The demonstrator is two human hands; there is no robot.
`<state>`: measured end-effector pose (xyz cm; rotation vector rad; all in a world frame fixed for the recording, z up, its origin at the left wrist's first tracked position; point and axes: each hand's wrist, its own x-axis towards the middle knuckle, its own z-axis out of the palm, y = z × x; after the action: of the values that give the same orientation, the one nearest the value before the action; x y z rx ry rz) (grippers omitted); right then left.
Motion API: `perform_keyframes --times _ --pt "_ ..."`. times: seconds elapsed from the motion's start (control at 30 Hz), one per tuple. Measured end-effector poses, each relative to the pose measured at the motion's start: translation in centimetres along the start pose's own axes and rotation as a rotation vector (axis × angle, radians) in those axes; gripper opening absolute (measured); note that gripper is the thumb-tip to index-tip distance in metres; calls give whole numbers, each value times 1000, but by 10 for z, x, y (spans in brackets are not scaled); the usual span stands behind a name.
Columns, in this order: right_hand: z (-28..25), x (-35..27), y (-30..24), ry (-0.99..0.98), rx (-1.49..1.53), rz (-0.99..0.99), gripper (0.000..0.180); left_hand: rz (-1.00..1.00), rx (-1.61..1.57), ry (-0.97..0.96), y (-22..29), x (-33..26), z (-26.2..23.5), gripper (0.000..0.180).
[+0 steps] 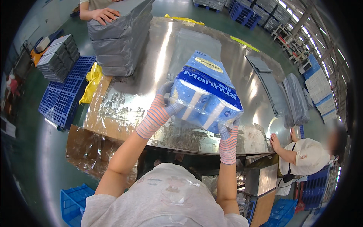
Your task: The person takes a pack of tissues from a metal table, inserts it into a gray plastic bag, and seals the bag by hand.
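1. Two gloved hands grip one blue plastic-wrapped pack of paper rolls [206, 94], lifted above the shiny metal table [159, 60] and tilted, its far end higher.
2. Left hand [160, 109], in a striped glove, has its fingers [166, 89] curled round the pack's near left corner, closed firmly on the wrap; the wrist bends back and the bare forearm rises from the lower edge.
3. Right hand [228, 138] clamps the pack's lower right corner, fingers [224, 130] hooked up under its bottom edge, forearm nearly upright beneath it.
4. Open tabletop lies beyond and left of the pack; the near table edge runs just under both wrists, with crumpled clear film over cardboard [102, 121] at the left corner.
5. A tall stack of grey bagged packs [117, 41] stands at the table's far left, another person's hand [104, 15] resting on top.
6. Flat grey bags [291, 98] lie along the right side, where a second person [302, 157] leans a hand on the edge.
7. Blue crates [62, 94] sit on the floor at left, a stack of grey packs beside them.
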<state>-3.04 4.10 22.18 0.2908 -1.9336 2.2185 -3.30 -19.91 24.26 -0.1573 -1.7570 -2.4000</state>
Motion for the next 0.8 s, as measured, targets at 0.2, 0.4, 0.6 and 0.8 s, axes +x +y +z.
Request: perform_keyframes --times 0.2,0.4,0.6,0.8 --pt "-3 -7 5 81 25 7 83 -43 -85 -47 -4 -1 6 75" --pt "-69 -35 77 326 -409 -47 58 -71 110 99 -31 -22 4 64" --pt "-148 -77 124 176 34 913 40 -684 552 -287 -108 -93 -44 46" --pt "-126 -20 151 237 -222 591 22 -452 355 48 -184 -61 -55 43"
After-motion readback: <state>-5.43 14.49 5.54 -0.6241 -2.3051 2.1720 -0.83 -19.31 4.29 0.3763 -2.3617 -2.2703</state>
